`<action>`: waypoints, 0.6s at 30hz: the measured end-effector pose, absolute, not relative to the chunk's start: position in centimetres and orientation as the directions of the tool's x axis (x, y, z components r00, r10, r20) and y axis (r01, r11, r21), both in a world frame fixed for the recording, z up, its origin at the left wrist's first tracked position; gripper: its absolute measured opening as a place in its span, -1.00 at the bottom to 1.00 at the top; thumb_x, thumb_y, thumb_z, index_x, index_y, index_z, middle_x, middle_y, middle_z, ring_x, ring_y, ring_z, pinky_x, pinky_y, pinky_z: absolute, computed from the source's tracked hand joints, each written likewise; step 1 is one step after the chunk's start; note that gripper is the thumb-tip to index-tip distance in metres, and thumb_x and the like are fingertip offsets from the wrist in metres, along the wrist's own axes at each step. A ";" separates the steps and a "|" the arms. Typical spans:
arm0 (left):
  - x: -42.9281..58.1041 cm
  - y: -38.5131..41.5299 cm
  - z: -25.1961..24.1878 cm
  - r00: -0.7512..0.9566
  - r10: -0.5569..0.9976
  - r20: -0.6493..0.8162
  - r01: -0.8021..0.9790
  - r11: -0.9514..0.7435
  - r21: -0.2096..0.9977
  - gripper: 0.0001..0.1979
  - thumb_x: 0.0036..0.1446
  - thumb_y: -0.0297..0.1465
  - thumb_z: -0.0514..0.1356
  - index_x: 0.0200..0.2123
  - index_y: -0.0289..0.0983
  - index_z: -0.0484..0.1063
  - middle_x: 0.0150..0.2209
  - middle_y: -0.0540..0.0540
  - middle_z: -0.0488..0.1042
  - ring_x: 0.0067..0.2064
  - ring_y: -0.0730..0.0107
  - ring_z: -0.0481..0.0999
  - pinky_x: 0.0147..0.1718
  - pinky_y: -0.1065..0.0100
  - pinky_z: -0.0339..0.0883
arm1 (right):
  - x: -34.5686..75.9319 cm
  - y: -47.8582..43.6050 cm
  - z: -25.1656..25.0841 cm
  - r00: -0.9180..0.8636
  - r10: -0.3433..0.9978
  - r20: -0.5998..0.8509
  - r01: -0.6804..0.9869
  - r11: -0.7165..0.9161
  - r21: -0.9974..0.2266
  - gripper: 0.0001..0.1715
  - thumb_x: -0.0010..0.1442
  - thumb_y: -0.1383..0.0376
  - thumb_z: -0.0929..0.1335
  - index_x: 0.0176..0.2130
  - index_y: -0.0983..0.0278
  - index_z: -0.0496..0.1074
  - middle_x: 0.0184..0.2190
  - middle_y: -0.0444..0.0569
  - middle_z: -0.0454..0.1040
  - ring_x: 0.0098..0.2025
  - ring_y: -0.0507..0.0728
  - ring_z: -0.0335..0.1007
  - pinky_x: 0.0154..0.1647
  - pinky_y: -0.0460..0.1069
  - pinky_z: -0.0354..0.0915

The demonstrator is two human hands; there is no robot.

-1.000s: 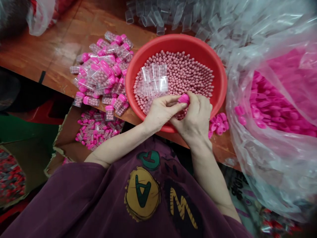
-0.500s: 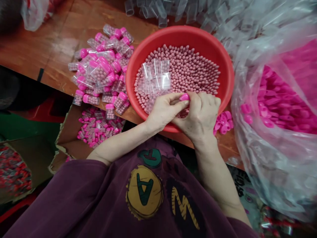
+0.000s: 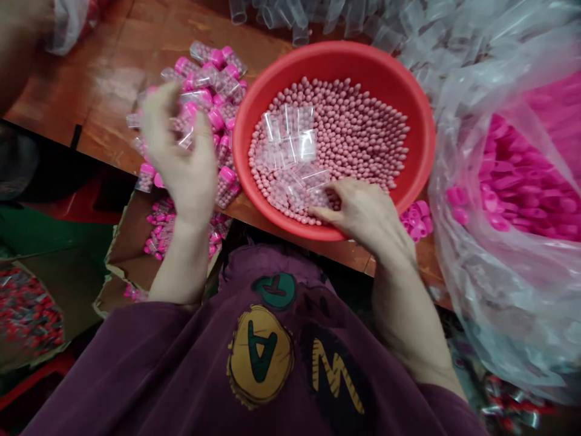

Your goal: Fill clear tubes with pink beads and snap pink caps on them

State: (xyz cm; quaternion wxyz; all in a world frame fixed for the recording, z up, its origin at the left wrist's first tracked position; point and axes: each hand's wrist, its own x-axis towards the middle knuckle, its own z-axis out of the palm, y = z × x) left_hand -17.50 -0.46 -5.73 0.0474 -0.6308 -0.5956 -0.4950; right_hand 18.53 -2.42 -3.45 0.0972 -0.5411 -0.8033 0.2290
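My left hand point(image 3: 181, 151) is over the pile of filled tubes with pink caps point(image 3: 222, 115), blurred, its fingers apart and nothing seen in them. In the red basin point(image 3: 333, 51), my right hand point(image 3: 365, 209) has its thumb and fingers curled around the end of a clear plastic tube point(image 3: 315, 178); the fingertips partly hide the grip. More clear tubes point(image 3: 288, 142) lie together on the small pink balls point(image 3: 354, 130) at the basin's left side.
Loose pink caps point(image 3: 416, 221) lie right of the basin, beside a clear bag point(image 3: 476, 290) of pink caps. Empty tubes point(image 3: 354, 18) are heaped behind. Below the table's edge stands a cardboard box point(image 3: 122, 236) of capped tubes. Another person's arm point(image 3: 20, 48) shows at upper left.
My hands were together over the basin's front edge at a pink cap. The left has moved left over the capped pile and opened; the right has lowered to the clear tubes.
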 end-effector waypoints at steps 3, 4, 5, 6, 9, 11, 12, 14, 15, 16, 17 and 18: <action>-10.5 -2.4 -3.0 -0.016 0.892 0.451 0.545 -0.370 0.752 -0.71 0.60 -0.14 0.16 0.08 -0.12 0.63 0.07 -0.11 0.72 0.05 0.16 0.65 0.14 0.04 0.53 | 18.1 -2.6 -3.3 -0.407 0.909 -0.089 0.835 0.331 -0.439 -0.84 0.33 0.15 0.53 -0.18 0.19 0.63 -0.20 0.10 0.72 -0.19 0.30 0.63 -0.10 0.18 0.50; -8.3 -2.8 -2.1 0.089 0.923 0.374 0.504 -0.366 0.782 -0.72 0.60 -0.21 0.16 0.04 -0.16 0.66 0.05 -0.14 0.73 0.03 0.17 0.67 0.14 0.07 0.54 | 18.4 -2.6 -3.2 -0.404 0.914 -0.050 0.812 0.333 -0.479 -0.81 0.33 0.20 0.51 -0.07 0.19 0.67 -0.13 0.11 0.73 -0.13 0.31 0.65 -0.04 0.19 0.53; -6.6 -3.1 -1.4 0.181 0.923 0.340 0.491 -0.385 0.782 -0.72 0.58 -0.27 0.16 0.04 -0.18 0.68 0.08 -0.17 0.73 0.09 0.15 0.67 0.21 0.07 0.53 | 18.8 -2.6 -3.1 -0.399 0.917 -0.002 0.779 0.337 -0.528 -0.69 0.32 0.22 0.50 0.04 0.19 0.68 -0.06 0.11 0.73 -0.07 0.31 0.66 0.02 0.21 0.56; -5.2 -3.2 -1.0 0.272 0.912 0.308 0.500 -0.407 0.764 -0.72 0.56 -0.33 0.15 0.06 -0.22 0.69 0.14 -0.21 0.72 0.16 0.12 0.66 0.28 0.06 0.50 | 19.3 -2.6 -3.1 -0.392 0.919 0.043 0.741 0.343 -0.577 -0.57 0.32 0.24 0.49 0.16 0.18 0.67 0.00 0.10 0.72 -0.02 0.31 0.67 0.07 0.22 0.58; -2.6 -2.7 -0.6 0.489 0.839 0.240 0.586 -0.520 0.621 -0.66 0.53 -0.49 0.10 0.08 -0.36 0.68 0.26 -0.35 0.66 0.28 -0.01 0.59 0.40 -0.01 0.42 | 20.3 -2.7 -3.7 -0.330 0.934 0.134 0.628 0.324 -0.707 -0.40 0.34 0.24 0.46 0.33 0.14 0.57 0.09 0.06 0.71 0.03 0.28 0.69 0.12 0.23 0.63; -1.4 -2.1 -0.9 0.554 0.815 0.170 0.644 -0.548 0.534 -0.61 0.51 -0.56 0.03 0.05 -0.43 0.68 0.20 -0.43 0.66 0.24 -0.07 0.58 0.35 -0.03 0.43 | 20.4 -2.8 -4.8 -0.265 0.951 0.161 0.543 0.285 -0.789 -0.39 0.37 0.21 0.47 0.35 0.12 0.50 0.07 0.02 0.72 -0.02 0.26 0.70 0.04 0.19 0.66; -0.9 -1.7 -1.1 0.563 0.814 0.143 0.661 -0.547 0.514 -0.59 0.50 -0.58 0.00 0.05 -0.44 0.67 0.17 -0.44 0.66 0.22 -0.08 0.58 0.33 -0.04 0.44 | 20.3 -2.8 -5.3 -0.237 0.957 0.165 0.504 0.267 -0.822 -0.40 0.38 0.18 0.47 0.35 0.10 0.46 0.07 0.01 0.72 -0.05 0.24 0.71 -0.01 0.17 0.66; -0.1 -0.6 -1.4 0.575 0.809 0.120 0.650 -0.541 0.534 -0.59 0.47 -0.59 -0.01 0.04 -0.39 0.66 0.10 -0.40 0.65 0.19 -0.07 0.58 0.30 -0.04 0.45 | 20.1 -2.7 -6.2 -0.204 0.966 0.160 0.449 0.237 -0.862 -0.41 0.42 0.12 0.47 0.35 0.07 0.40 0.02 -0.01 0.72 -0.12 0.21 0.71 -0.10 0.13 0.66; 0.1 0.2 -1.6 0.593 0.798 0.111 0.621 -0.541 0.567 -0.62 0.45 -0.58 0.03 0.02 -0.35 0.67 0.08 -0.36 0.65 0.17 -0.04 0.58 0.29 -0.03 0.45 | 20.1 -2.7 -6.3 -0.197 0.969 0.151 0.439 0.225 -0.870 -0.38 0.43 0.08 0.48 0.37 0.07 0.36 -0.01 -0.02 0.72 -0.15 0.20 0.71 -0.13 0.13 0.66; 0.3 1.1 -1.7 0.619 0.778 0.104 0.583 -0.544 0.603 -0.67 0.42 -0.56 0.09 -0.02 -0.31 0.67 0.06 -0.33 0.64 0.15 -0.02 0.58 0.27 -0.01 0.46 | 20.2 -2.6 -6.2 -0.194 0.971 0.143 0.439 0.216 -0.872 -0.32 0.44 0.04 0.49 0.41 0.06 0.33 -0.03 -0.03 0.72 -0.16 0.20 0.70 -0.14 0.13 0.66; 0.2 2.0 -1.8 0.648 0.756 0.095 0.546 -0.548 0.634 -0.74 0.38 -0.53 0.16 -0.06 -0.28 0.67 0.03 -0.29 0.64 0.11 0.01 0.59 0.26 0.02 0.47 | 20.5 -2.6 -6.0 -0.185 0.972 0.143 0.442 0.213 -0.871 -0.26 0.44 0.00 0.50 0.45 0.06 0.29 -0.05 -0.04 0.72 -0.17 0.20 0.70 -0.15 0.14 0.65; 0.2 3.1 -2.0 0.674 0.735 0.079 0.523 -0.549 0.652 -0.80 0.33 -0.51 0.23 -0.09 -0.27 0.67 -0.01 -0.25 0.63 0.08 0.03 0.60 0.24 0.04 0.47 | 21.0 -2.5 -5.6 -0.161 0.974 0.160 0.444 0.216 -0.870 -0.20 0.43 -0.05 0.50 0.48 0.05 0.27 -0.05 -0.04 0.72 -0.18 0.20 0.69 -0.15 0.15 0.65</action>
